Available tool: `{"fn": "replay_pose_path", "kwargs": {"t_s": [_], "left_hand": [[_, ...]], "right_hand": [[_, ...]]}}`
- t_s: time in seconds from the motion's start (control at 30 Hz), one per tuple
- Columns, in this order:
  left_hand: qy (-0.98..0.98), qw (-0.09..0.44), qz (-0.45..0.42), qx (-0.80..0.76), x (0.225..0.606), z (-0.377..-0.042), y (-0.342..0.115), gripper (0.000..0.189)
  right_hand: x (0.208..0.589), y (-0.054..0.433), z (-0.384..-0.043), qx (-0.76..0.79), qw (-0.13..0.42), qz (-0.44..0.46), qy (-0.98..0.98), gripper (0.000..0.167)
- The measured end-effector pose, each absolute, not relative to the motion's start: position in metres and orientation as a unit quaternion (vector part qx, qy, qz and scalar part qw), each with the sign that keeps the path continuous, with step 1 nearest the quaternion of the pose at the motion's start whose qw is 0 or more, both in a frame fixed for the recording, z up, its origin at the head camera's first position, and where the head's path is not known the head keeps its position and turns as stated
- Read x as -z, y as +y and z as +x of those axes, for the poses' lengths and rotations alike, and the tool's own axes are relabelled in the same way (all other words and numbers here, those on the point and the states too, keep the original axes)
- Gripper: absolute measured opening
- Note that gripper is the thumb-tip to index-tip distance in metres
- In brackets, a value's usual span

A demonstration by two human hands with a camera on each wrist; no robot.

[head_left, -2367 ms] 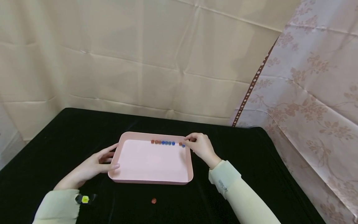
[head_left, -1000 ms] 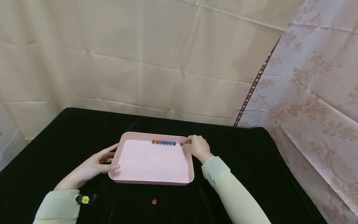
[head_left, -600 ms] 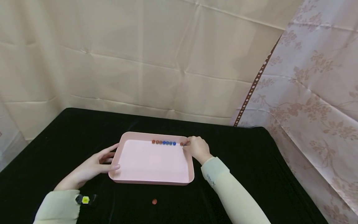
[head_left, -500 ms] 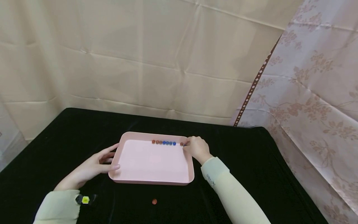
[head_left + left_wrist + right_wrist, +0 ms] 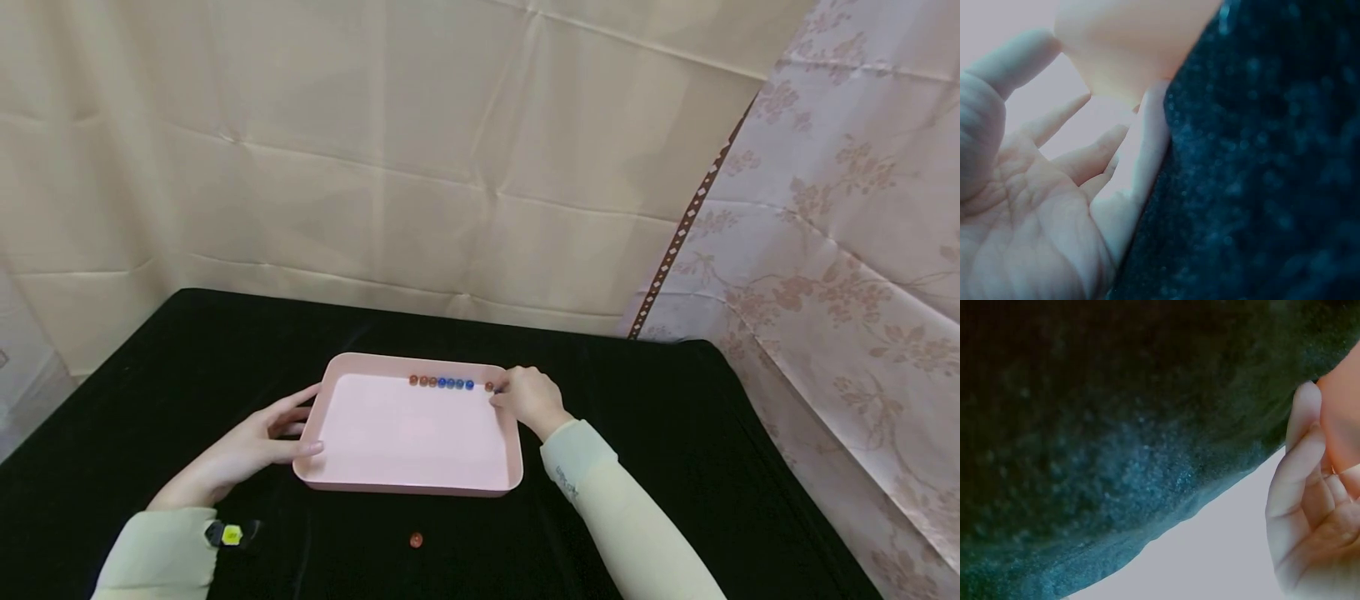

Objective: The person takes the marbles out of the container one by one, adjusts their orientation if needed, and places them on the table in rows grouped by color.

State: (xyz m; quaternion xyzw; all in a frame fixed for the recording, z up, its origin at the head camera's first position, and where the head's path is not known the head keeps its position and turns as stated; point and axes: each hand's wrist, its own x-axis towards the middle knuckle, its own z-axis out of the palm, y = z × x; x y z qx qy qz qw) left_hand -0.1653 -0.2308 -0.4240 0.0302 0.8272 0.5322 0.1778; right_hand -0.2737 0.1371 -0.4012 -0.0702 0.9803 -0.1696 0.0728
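A shallow pink tray (image 5: 412, 433) lies on the black cloth. My left hand (image 5: 251, 450) holds its left side, thumb over the rim and the other fingers outside; the left wrist view shows the spread fingers against the tray wall. Along the far wall runs a row of brown-orange marbles (image 5: 423, 381) and blue marbles (image 5: 451, 383). Right of a gap sits a single brown marble (image 5: 489, 387). Beside it, at the far right corner, my right hand (image 5: 532, 396) pinches a blue marble (image 5: 497, 391), mostly hidden by the fingers. The right wrist view does not show that marble.
One orange-brown marble (image 5: 416, 540) lies on the black cloth (image 5: 622, 383) in front of the tray. A cream curtain (image 5: 337, 167) hangs behind the table, and a floral cloth (image 5: 840, 275) hangs at the right.
The right hand has moved slightly down at the tray's far right corner, its fingers now reaching inside beside the single brown marble. The left hand stays on the tray, and the row looks unchanged.
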Motion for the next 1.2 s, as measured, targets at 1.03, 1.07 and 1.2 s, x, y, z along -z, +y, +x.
{"fn": "replay_pose_path", "kwargs": {"t_s": [1.03,1.07,1.2], "left_hand": [[0.829,0.178,0.033,-0.53,0.4222,-0.1644,-0.2313,0.087],[0.828,0.177,0.033,-0.53,0.4223,-0.1644,-0.2312,0.087],[0.828,0.176,0.035,-0.532,0.4227,-0.1647,-0.2311,0.087]], "right_hand": [[0.4046,0.1351,-0.2744,0.123,0.061,-0.076,0.988,0.015],[0.4049,0.1347,-0.2743,0.118,0.059,-0.077,0.988,0.014],[0.4057,0.134,-0.2726,0.114,0.045,-0.077,0.99,0.011]]}}
